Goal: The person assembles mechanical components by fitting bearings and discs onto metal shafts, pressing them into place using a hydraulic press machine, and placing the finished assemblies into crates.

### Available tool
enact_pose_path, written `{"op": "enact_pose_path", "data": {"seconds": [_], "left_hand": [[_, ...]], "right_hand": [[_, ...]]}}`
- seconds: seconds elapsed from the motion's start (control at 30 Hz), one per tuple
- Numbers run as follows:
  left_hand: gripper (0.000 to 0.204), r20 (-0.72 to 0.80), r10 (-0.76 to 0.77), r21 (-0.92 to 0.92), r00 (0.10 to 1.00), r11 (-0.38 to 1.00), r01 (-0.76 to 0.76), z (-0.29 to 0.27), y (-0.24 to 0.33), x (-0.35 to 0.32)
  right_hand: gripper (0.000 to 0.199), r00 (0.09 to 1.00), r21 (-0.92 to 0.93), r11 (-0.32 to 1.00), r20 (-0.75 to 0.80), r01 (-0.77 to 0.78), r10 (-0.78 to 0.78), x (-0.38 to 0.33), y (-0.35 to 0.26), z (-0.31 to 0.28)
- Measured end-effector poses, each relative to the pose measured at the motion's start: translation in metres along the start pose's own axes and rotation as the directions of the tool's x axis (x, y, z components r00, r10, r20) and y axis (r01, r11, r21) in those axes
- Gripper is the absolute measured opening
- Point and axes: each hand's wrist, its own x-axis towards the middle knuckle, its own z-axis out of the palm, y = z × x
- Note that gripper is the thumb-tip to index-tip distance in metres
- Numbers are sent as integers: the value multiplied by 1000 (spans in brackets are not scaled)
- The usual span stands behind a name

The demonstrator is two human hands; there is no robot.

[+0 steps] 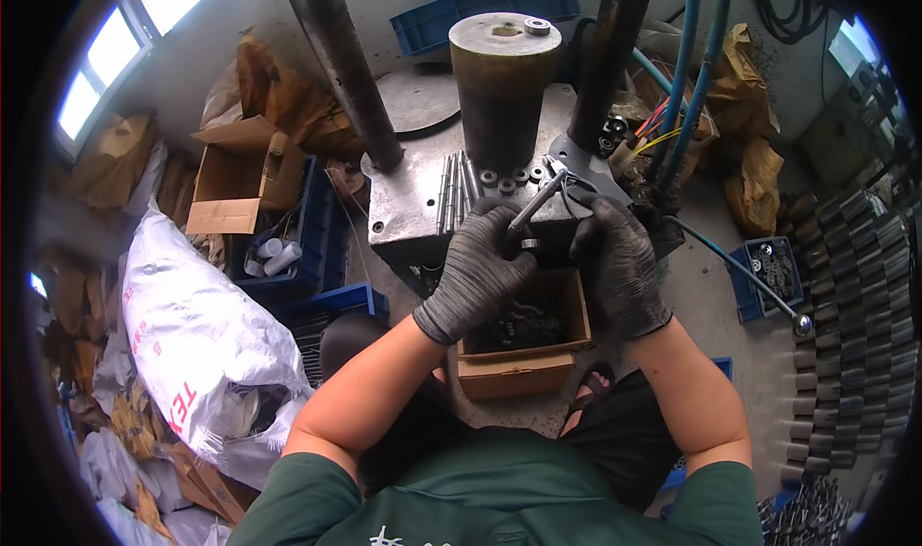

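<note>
Over steel machine bed, our left hand grasps a metal shaft, best held steady; can't tell if our right hand grips anything.

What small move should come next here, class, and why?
Probably align the plier-like tool with the upper end of the metal rod: the left hand holds the rod, its end appears beside the tool's head, and the right hand is close to the tool's handles; whether rod and tool touch is unclear.
</note>
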Motion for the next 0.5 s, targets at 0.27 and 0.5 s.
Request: {"op": "enact_pose_path", "data": {"seconds": [0.27,0.5], "left_hand": [[22,67,-12,-110,998,994,19,-3,-5,-6],[32,129,-258,-702,958,659,272,-3,4,-12]], "right_hand": [[37,968,-137,972,137,-190,208,-12,-2,33],[44,931,-435,823,169,364,-323,-17,9,33]]}}
